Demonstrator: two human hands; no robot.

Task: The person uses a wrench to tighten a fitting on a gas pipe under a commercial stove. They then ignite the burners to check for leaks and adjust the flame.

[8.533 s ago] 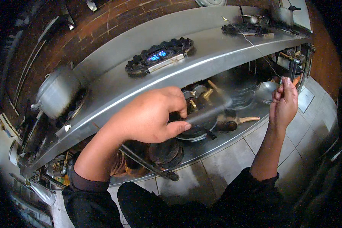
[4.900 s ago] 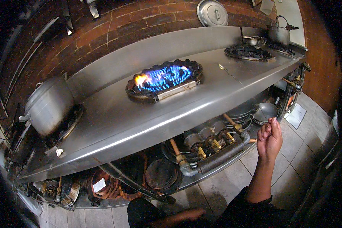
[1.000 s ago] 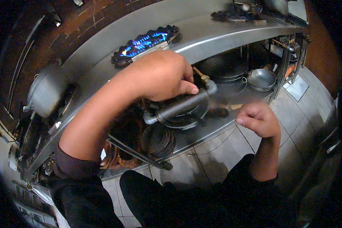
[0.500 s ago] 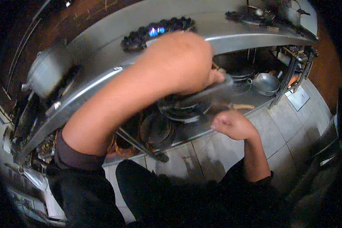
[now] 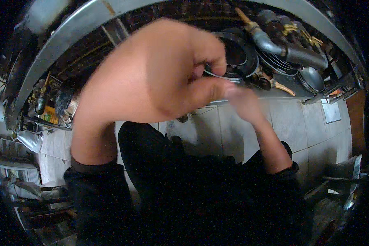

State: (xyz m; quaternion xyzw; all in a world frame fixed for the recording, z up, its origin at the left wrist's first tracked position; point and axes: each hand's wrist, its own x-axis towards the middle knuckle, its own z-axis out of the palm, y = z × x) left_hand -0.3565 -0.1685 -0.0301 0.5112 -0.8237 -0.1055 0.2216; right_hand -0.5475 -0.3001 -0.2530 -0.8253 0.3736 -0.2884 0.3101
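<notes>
My left hand is large in the middle of the view, its fingers curled and its thumb reaching to the right. A silvery pan rim shows right beside the fingertips; whether they touch it, I cannot tell. Anything held inside the fist is hidden. To the right and nearer, my right hand is smeared by motion, close to the left thumb tip, so its fingers cannot be made out. Dark round pans sit on the low shelf behind the hands.
Right of the pans lie a stack of metal rims, a metal bowl-shaped pan, a wooden handle and a grey elbow pipe. The metal counter edge arches overhead. Pale floor tiles lie below.
My view has dropped toward the low shelf; the burners have left the picture. My left hand appears nearer and lower, and the right hand has moved up toward its thumb.
</notes>
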